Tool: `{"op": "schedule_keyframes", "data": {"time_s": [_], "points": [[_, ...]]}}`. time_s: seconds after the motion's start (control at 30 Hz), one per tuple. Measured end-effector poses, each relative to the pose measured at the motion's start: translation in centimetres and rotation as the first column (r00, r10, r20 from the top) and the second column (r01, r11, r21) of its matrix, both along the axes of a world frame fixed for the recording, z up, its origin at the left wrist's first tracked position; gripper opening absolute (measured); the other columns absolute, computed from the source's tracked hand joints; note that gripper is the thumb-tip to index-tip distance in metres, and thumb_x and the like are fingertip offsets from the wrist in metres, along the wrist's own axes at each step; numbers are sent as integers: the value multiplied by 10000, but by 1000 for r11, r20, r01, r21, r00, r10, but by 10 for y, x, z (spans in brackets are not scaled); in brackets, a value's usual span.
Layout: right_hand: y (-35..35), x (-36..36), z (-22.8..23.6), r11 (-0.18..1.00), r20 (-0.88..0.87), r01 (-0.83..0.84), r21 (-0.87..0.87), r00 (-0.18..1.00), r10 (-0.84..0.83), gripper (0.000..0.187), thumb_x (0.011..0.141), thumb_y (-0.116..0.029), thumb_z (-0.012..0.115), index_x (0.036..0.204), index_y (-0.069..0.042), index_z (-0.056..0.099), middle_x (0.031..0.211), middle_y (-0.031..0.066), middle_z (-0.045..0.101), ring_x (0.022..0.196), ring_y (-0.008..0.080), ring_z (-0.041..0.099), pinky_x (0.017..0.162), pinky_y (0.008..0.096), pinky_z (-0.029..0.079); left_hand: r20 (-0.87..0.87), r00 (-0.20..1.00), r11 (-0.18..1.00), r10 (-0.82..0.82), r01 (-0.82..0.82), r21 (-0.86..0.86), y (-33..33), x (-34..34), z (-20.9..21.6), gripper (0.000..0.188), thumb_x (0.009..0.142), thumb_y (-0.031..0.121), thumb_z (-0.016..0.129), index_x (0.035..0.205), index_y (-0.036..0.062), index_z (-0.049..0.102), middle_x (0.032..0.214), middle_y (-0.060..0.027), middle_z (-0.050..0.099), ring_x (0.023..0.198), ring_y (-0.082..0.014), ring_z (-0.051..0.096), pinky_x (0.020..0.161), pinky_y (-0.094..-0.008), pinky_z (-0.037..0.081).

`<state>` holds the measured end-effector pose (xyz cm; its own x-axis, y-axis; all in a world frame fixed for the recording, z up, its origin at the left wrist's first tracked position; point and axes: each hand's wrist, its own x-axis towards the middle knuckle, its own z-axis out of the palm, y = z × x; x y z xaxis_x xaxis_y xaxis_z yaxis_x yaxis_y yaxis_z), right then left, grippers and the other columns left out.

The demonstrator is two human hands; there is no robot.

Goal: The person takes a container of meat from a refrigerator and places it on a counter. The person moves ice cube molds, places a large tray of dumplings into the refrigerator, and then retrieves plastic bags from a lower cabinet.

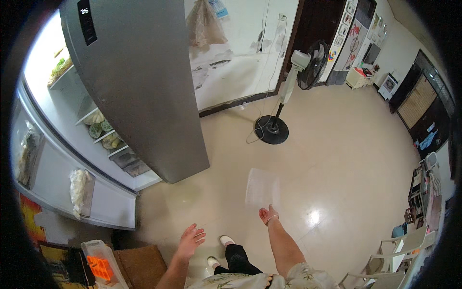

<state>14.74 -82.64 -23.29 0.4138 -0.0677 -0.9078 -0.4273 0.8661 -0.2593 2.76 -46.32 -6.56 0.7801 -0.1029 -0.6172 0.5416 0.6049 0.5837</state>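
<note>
Nearest, the left hand [191, 239] hangs free with its fingers spread, gripping nothing, low over the floor [337, 159] and just in front of the person's slippered feet [220, 250]. The right hand [267, 215] is pinched on the lower edge of a thin, clear plastic sheet [262, 187], which stands up and away from the fingers, probably held by that edge so it stays flat and off the floor. Beside the left forearm, at the lower rim, sit a clear container with an orange part [100, 264] and a brown cushion-like surface [142, 265].

Further off on the left the refrigerator [82, 125] stands open, its grey door [139, 82] swung out over the floor, so its lower corner narrows the way there. Shelves inside hold greens and bagged food. Ahead and to the right the tiled floor is wide open up to a standing fan [298, 86] with its cord trailing by the base, near the far wall.
</note>
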Motion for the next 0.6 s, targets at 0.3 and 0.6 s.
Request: {"op": "schedule_keyframes", "data": {"time_s": [0.3,0.6], "points": [[-12,0,-39,662,-108,-720,-209,690,716,386,899,-351,337,1181,-88,337,1153,96,501,891,257,542,739,366,471,-12,998,997,64,-64,-44,-35,44,-23,456,836,243,526,1225,97,338,1051,-138,527,924,-256,545,763,-374,457],[96,4,-58,307,25,-948,-89,306,952,461,877,-331,292,1207,-15,358,1265,200,374,1095,323,434,889,419,388,-46,927,926,372,-367,90,35,-19,-2,493,805,278,577,1220,102,378,1026,-81,544,922,-184,538,778,-311,449]]}}
